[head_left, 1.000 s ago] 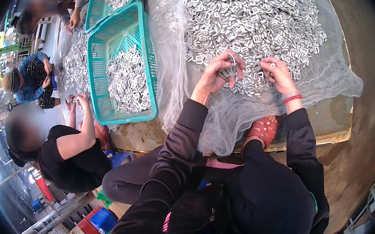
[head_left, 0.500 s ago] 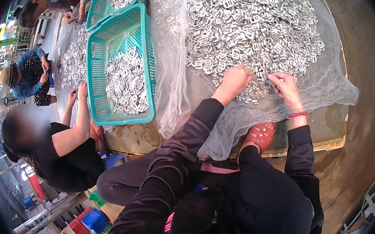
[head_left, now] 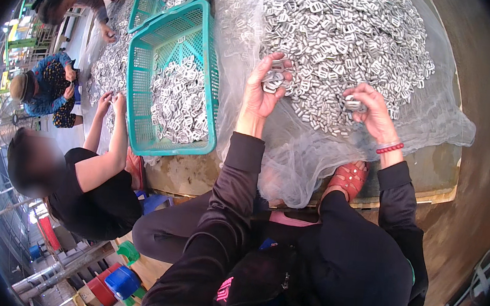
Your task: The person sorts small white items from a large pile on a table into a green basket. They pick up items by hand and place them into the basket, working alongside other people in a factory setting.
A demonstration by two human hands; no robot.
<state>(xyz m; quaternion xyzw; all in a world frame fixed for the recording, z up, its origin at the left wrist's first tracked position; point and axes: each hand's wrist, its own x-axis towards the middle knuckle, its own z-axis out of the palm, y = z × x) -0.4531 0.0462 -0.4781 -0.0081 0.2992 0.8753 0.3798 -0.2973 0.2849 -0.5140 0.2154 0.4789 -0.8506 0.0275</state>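
My left hand (head_left: 256, 98) is turned palm up, fingers curled around several silvery metal buckles (head_left: 274, 79), just left of the pile's near edge. Between the thumb and fingers of my right hand (head_left: 377, 114) is a metal buckle (head_left: 353, 104); whether it is one or more I cannot tell. Ahead of both hands spreads a heap of grey metal buckles (head_left: 351, 33). Small metal cylinders (head_left: 315, 108) lie thickly along its near side, between my hands. Under the heap is a translucent white mesh sheet (head_left: 290, 172), bunched at the front.
A green plastic basket (head_left: 210, 76) with buckles inside stands to my left, against a second green basket (head_left: 137, 13) behind it. A person in black (head_left: 96, 197) sits close on the left; two more people work beyond. My red sandal (head_left: 350, 178) is at the board's front edge.
My left hand has moved left off the pile and turned palm up, now showing buckles in it. My right hand stays near its place, now with a buckle visible. The view has shifted slightly.
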